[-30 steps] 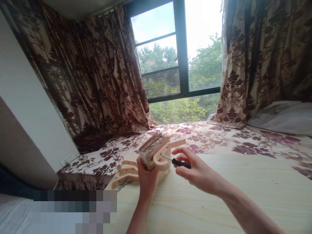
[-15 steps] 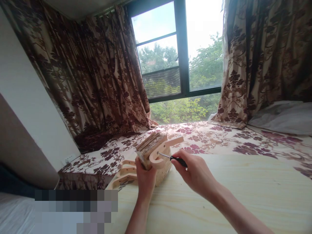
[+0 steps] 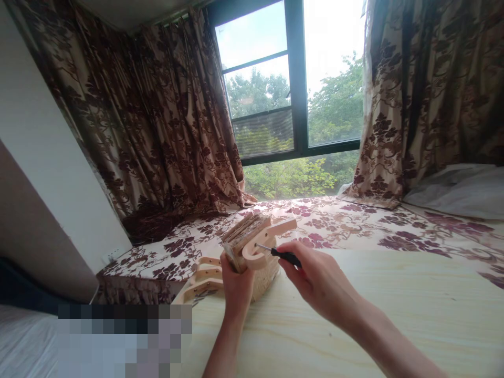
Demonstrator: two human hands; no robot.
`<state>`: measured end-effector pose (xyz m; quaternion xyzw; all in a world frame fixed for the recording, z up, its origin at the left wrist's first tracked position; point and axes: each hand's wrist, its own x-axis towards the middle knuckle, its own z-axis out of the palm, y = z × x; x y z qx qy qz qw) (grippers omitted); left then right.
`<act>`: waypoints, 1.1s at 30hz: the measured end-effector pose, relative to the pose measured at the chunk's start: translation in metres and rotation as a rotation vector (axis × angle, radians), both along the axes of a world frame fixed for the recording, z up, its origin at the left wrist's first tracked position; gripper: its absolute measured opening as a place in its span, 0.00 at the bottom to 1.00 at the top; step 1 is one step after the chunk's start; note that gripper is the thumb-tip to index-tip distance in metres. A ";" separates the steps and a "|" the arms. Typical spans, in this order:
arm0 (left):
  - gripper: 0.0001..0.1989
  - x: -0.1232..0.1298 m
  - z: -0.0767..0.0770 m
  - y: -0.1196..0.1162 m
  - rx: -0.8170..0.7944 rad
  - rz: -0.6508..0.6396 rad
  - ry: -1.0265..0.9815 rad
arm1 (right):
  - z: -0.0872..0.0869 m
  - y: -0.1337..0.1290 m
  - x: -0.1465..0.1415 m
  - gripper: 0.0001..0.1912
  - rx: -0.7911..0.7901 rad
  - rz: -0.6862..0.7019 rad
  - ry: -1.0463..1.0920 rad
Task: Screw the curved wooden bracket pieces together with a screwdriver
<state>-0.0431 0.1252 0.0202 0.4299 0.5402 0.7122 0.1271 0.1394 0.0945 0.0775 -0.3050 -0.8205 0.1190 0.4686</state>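
Observation:
My left hand (image 3: pixel 238 283) is closed around the near left corner of a rough, layered wooden block (image 3: pixel 247 231), its thumb by the curved end of a pale wooden hook (image 3: pixel 280 228). That hook lies against the block's right face, its straight arm pointing up and right. In my right hand (image 3: pixel 317 270) is a screwdriver (image 3: pixel 290 257) with a black handle. Its thin metal shaft points left, with the tip at a hole or screw in the hook; which of these I cannot tell. The left fingers behind the block are hidden.
Several more pale wooden hooks (image 3: pixel 207 274) sit left of my left hand. Under everything is a light wood-grain tabletop (image 3: pixel 394 310). Beyond it a flower-patterned cloth (image 3: pixel 346 226) covers the window ledge, and patterned curtains (image 3: pixel 169 131) hang beside the window.
The screwdriver's handle has moved slightly left and up, and less of its shaft shows beside the hook. My left hand still holds the block, shifted very slightly right.

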 end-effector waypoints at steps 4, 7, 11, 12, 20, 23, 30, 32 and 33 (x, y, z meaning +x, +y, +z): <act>0.15 0.000 0.001 -0.002 0.006 -0.014 0.001 | -0.006 0.004 -0.005 0.10 -0.081 -0.058 0.125; 0.16 0.000 0.001 -0.002 0.022 -0.043 0.005 | -0.006 0.007 -0.007 0.14 -0.278 -0.090 0.246; 0.16 0.000 -0.001 0.000 0.023 -0.039 -0.009 | -0.001 0.004 -0.002 0.10 -0.247 -0.119 0.112; 0.16 -0.001 -0.001 0.000 0.022 -0.036 -0.011 | 0.001 0.003 -0.001 0.09 -0.189 -0.103 0.082; 0.17 -0.002 -0.003 0.003 0.030 -0.039 -0.005 | -0.005 0.002 -0.003 0.11 0.136 -0.073 -0.020; 0.16 -0.002 -0.004 0.003 0.018 -0.029 0.000 | -0.008 0.003 -0.008 0.13 -0.038 -0.171 0.067; 0.17 0.001 0.000 0.000 -0.003 0.003 -0.004 | 0.000 -0.006 -0.006 0.10 -0.053 -0.154 -0.016; 0.17 0.002 0.001 -0.001 -0.012 0.008 -0.005 | -0.001 -0.007 -0.005 0.10 0.050 -0.110 -0.027; 0.17 0.002 0.002 -0.001 -0.014 0.009 -0.004 | -0.002 -0.007 -0.005 0.09 0.090 -0.090 -0.036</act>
